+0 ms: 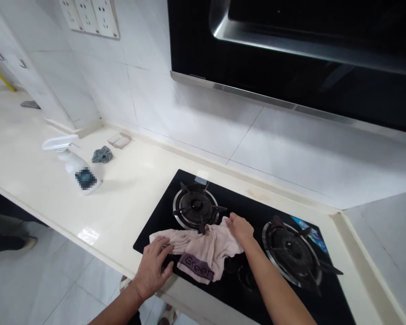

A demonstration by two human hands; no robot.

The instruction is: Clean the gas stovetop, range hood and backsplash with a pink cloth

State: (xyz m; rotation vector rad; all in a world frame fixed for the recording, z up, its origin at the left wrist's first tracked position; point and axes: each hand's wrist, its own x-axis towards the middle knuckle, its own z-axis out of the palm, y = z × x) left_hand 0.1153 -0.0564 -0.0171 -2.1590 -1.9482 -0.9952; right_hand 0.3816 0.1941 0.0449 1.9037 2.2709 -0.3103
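Observation:
A pink towel (219,243) with a purple band reading "Green" lies bunched over the front left part of a black gas stove (250,203). It touches the front of the left burner (196,205). My left hand (152,266) rests on the towel's left end, its fingers spread and laid over the cloth. At the towel's upper right edge, my right hand (240,228) is closed with the cloth between its fingers. Right of my right forearm sits the other burner (291,248).
On the cream counter (131,194) left of the stove stand a white spray bottle (71,164), a grey-blue scrunched cloth (102,155) and a small shallow tray (119,140). A black range hood (291,49) overhangs the stove. Another person's leg (6,241) shows at the lower left.

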